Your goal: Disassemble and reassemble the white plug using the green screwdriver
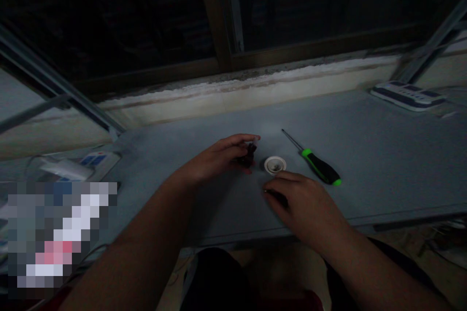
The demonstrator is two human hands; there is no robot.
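My left hand (233,153) is closed around a small dark object (249,154) with a clear, pale tip at its top; the dim light hides what kind of thing it is. Just right of it on the table stands a small round white dish (275,165) with some tiny dark bits inside. My right hand (292,197) is near the dish's front edge, thumb and forefinger pinched together; whatever they hold is too small to name. Beyond the right hand lies a screwdriver (317,163) with a black and green handle, its shaft pointing away to the left.
The grey table (226,218) runs along a wall under a dark window. A power strip (408,96) sits at the back right, another strip (104,165) with a white plug at the left. Metal frame bars (83,99) rise at both sides. A blurred-out patch covers the lower left.
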